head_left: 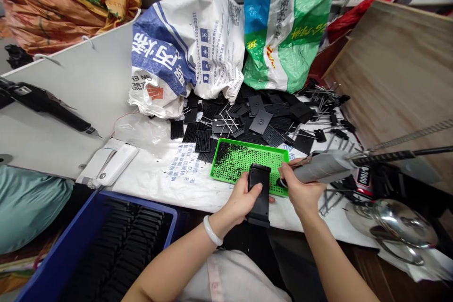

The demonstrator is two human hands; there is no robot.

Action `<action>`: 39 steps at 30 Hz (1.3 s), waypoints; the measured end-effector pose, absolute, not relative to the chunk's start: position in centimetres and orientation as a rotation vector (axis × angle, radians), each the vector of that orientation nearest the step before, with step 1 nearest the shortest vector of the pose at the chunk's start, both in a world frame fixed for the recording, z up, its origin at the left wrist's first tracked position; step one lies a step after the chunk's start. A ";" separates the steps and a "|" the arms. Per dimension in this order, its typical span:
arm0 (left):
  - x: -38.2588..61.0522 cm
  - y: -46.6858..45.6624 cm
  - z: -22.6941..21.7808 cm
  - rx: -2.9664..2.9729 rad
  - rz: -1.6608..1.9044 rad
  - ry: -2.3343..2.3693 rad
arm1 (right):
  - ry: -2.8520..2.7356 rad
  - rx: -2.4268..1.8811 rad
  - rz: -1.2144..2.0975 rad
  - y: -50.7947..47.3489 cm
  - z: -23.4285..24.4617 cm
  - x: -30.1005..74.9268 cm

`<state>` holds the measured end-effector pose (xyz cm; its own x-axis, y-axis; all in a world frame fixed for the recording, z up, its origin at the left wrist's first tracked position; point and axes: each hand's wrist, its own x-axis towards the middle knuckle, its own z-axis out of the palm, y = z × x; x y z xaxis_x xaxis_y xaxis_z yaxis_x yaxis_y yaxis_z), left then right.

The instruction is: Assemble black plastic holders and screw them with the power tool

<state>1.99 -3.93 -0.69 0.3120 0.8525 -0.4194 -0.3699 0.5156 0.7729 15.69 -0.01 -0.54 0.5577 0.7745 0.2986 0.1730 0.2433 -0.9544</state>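
My left hand (241, 198) is closed around a black plastic bracket (259, 200) with raised lips at both ends, thumb across its face. My right hand (305, 192) is wrapped round the front of a grey electric screwdriver (323, 167), which lies almost level; its tip is hard to make out near the fingers. Just beyond both hands sits a green perforated tray (279, 152), with many small black screws (228, 155) heaped mostly at its left end. The bracket overlaps the tray's near edge in view.
Black plates (261, 121) and metal rods (226, 122) are piled behind the tray. A blue crate (170, 214) of black parts stands at lower left. Another screwdriver (53, 106) hangs at left. A shiny metal lidded pot (403, 222) stands at right. Woven sacks (219, 42) line the back.
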 end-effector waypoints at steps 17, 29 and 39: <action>2.0 -3.6 -1.0 0.613 0.889 0.903 | -0.851 -1.042 0.589 -0.2 3.9 14.4; 2.2 -3.4 -1.5 0.633 0.939 0.864 | -0.930 -0.923 0.695 1.0 5.2 10.0; 2.1 -3.4 -1.0 0.652 0.893 0.920 | -0.942 -0.961 0.674 0.7 5.3 10.1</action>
<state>2.07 -3.43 -1.01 0.3107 0.8668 -0.3900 -0.3636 0.4874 0.7939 10.06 0.70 5.34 0.4467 0.8203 0.3571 -0.0734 0.4314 -0.8992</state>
